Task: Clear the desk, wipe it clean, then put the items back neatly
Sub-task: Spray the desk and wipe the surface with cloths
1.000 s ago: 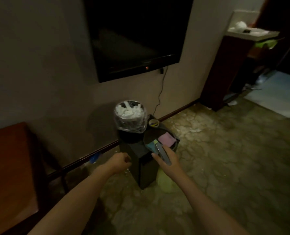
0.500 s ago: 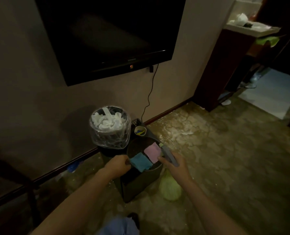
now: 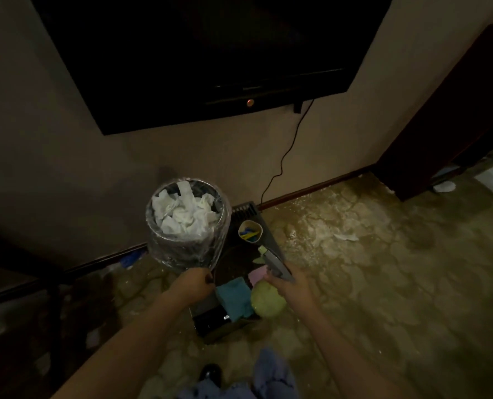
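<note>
A dark round basin [image 3: 230, 262] sits on a black box-like stand [image 3: 210, 321] by the wall. A blue cloth [image 3: 235, 298] and a pink cloth [image 3: 256, 276] hang over its near rim. My left hand [image 3: 193, 286] is curled on the basin's left rim. My right hand [image 3: 290, 287] grips a spray bottle with a pale green body [image 3: 268, 302] and a grey trigger head [image 3: 274, 262], held right beside the cloths. A small cup [image 3: 250, 231] with blue and yellow items stands behind the basin.
A waste bin [image 3: 186, 226] lined with clear plastic and full of white tissue stands left of the basin. A black TV [image 3: 210, 59] hangs above, its cable [image 3: 285, 156] trailing down. A dark cabinet [image 3: 447, 125] stands right. My shoe [image 3: 210, 374] shows below.
I have stepped closer and look further down. My right hand brought the spray bottle in next to the cloths. My left hand reached the basin's rim and stays there.
</note>
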### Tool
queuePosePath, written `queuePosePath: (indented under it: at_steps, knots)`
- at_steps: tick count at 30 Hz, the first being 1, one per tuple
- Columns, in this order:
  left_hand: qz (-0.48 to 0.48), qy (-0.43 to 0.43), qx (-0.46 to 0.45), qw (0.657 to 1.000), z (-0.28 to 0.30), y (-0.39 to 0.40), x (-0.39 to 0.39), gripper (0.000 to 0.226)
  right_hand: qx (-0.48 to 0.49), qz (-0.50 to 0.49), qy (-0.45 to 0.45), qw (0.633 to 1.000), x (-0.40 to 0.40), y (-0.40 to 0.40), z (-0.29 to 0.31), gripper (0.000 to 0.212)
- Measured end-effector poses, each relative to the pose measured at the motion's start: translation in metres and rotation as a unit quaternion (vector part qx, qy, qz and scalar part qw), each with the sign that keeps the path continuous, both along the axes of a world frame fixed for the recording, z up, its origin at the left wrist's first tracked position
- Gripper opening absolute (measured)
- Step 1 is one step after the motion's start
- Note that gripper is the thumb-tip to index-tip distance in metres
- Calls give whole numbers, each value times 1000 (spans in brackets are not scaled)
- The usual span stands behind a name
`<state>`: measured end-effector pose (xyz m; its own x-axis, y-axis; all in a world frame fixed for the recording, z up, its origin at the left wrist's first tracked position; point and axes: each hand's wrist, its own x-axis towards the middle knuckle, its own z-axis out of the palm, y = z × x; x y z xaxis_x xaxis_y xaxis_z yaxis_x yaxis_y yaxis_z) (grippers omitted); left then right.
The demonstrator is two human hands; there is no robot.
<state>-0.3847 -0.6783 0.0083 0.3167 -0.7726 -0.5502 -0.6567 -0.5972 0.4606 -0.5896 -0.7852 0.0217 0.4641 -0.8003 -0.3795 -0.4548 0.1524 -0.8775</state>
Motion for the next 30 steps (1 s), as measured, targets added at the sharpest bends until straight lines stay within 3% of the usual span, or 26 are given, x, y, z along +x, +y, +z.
queuePosePath:
  at_steps: [5,9,14,17,30]
  knots:
    - [117,-7,11,993,-7,-14,-5,14,10,120,17,993,21,-54,-23,6]
    - [211,-53,65,974,-7,-12,-23,23,27,238,17,971,40,-92,-41,13]
    - [311,-33,87,946,-13,-8,-48,14,39,343,21,938,63,-123,-54,13]
    - [355,-30,94,930,-17,-11,-61,20,15,402,40,915,76,-133,-64,20]
    - [472,3,90,877,-78,9,-88,29,39,439,83,894,124,-152,-124,36]
